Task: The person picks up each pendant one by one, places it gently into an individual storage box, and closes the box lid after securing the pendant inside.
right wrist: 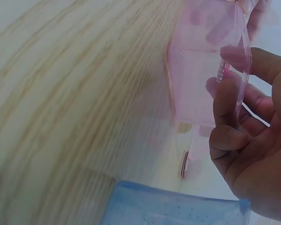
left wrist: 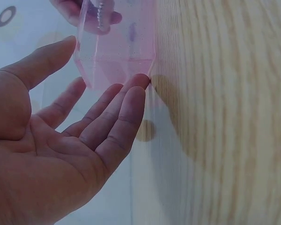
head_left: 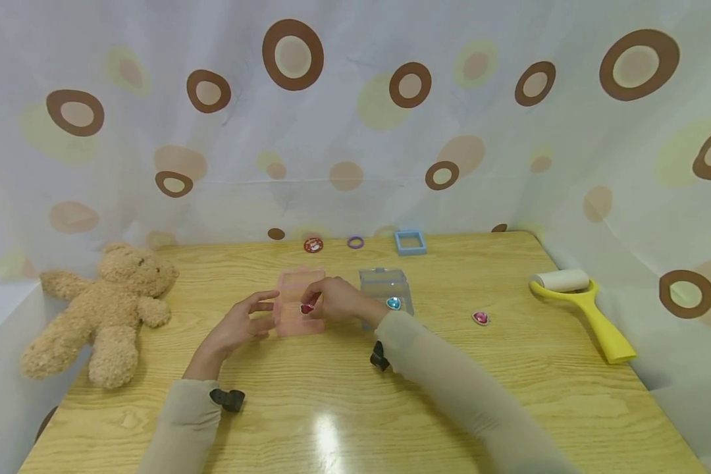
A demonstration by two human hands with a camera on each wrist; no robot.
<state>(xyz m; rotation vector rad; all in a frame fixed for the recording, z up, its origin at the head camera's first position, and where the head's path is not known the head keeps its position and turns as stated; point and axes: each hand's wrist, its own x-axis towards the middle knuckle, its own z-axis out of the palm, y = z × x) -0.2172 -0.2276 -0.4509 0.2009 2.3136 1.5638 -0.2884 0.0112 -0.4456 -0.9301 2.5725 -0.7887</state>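
A clear pink plastic box [head_left: 296,329] with its top open stands on the table in front of me. My right hand [head_left: 339,301] reaches into it, and thumb and fingertips pinch a red gem [head_left: 307,308] with a beaded silver rim. In the right wrist view the gem [right wrist: 222,70] shows between the fingertips, seen through the box wall [right wrist: 192,89]. At the box's left side is my left hand [head_left: 241,326], palm up to the box and fingers loosely spread. From the left wrist view, its fingertips [left wrist: 139,80] lie right at the box's lower edge.
A clear blue box [head_left: 385,284] stands right of the pink one, a blue gem [head_left: 394,303] in it. Farther right lie a pink gem [head_left: 480,318] and a yellow-handled lint roller [head_left: 601,322]. Behind are a red disc [head_left: 313,245], purple ring [head_left: 355,247] and blue frame [head_left: 411,251]; left, a teddy bear [head_left: 109,303].
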